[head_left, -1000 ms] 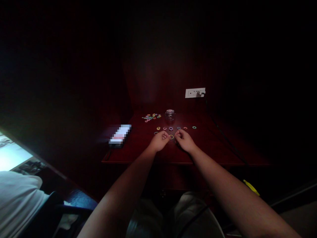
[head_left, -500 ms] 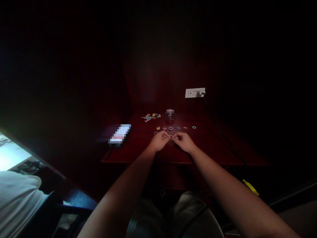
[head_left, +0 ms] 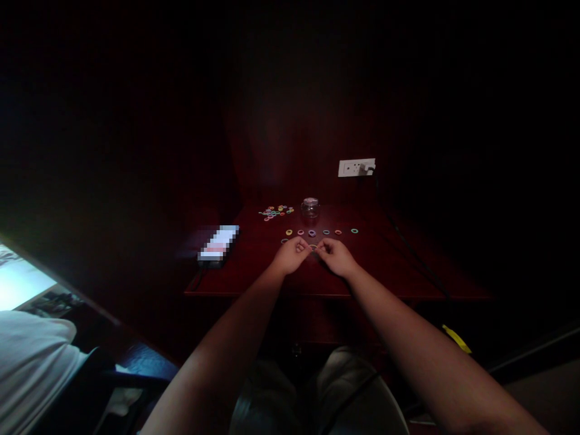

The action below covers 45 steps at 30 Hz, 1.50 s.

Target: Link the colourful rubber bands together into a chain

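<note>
Evidently close handwork, read L. to R.: at far L., a person in a white top [head_left: 36, 350]; next, a phone [head_left: 219, 243] w/ pixelated screen, near the L. end of the desk [head_left: 254, 275]; farther back, a loose heap of coloured bands [head_left: 272, 213]. Then the L. hand [head_left: 292, 255], thumb & fingers drawn to a narrow pinch at one side of a pale band [head_left: 313, 245], w/ a bluish band [head_left: 284, 241] just beside its knuckles. Said pale band lies btwn the two hands, nearer the viewer than a clear jar [head_left: 310, 209] & a row of spaced bands [head_left: 312, 234]. The R. hand [head_left: 334, 254] pinches the opp. side, equally narrow; beyond it, a wall outlet [head_left: 348, 168], a black cable [head_left: 399, 230], a yellow strip [head_left: 457, 339]. Risks (judged): too hard a pull could snap the band or fling it from a fingertip; knuckles pushed fwd. could scatter the row. Unclear: exact finger contacts, too small; bluish band, partly covered by L. hand; jar contents; surroundings R., lost in shadow; person in white, cut off by frame.
</note>
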Each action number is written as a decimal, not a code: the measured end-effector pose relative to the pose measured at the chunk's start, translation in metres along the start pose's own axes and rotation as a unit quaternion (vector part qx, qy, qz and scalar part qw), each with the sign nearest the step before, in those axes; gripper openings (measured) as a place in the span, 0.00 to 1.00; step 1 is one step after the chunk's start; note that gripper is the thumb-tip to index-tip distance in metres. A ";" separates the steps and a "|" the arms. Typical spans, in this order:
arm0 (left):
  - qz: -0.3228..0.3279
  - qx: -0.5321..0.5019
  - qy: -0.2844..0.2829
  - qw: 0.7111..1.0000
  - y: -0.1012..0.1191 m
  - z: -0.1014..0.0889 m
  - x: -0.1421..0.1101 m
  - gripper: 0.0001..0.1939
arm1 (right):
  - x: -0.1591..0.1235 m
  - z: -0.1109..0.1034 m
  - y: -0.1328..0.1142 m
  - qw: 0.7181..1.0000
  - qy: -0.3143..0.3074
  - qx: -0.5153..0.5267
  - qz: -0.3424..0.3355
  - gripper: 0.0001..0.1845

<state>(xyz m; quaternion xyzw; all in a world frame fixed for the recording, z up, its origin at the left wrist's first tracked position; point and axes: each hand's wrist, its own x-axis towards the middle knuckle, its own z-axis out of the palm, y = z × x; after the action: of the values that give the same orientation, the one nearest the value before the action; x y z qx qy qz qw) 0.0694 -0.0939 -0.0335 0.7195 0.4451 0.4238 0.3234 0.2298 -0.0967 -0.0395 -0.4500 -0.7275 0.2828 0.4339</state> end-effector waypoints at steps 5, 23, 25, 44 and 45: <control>0.009 -0.016 -0.002 1.000 0.005 -0.001 -0.001 0.07 | 0.000 -0.002 -0.003 1.000 0.003 -0.008 -0.005 0.08; -0.007 -0.050 -0.029 0.998 0.008 0.000 -0.002 0.05 | 0.000 -0.002 -0.002 1.000 0.012 -0.013 0.005 0.08; -0.007 -0.059 -0.042 0.997 0.007 0.001 -0.002 0.06 | 0.000 -0.001 -0.001 1.000 0.013 -0.011 0.006 0.08; 0.001 -0.055 -0.032 0.998 -0.001 0.002 0.001 0.06 | 0.003 0.000 0.006 1.000 0.006 -0.001 0.007 0.08; 0.001 -0.053 -0.031 0.998 -0.002 0.002 0.001 0.06 | 0.003 0.000 0.005 1.000 0.006 -0.001 0.007 0.08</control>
<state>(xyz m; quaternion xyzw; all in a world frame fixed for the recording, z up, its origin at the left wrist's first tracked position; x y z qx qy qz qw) 0.0705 -0.0925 -0.0354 0.7146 0.4112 0.4245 0.3743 0.2313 -0.0921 -0.0427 -0.4575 -0.7220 0.2825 0.4353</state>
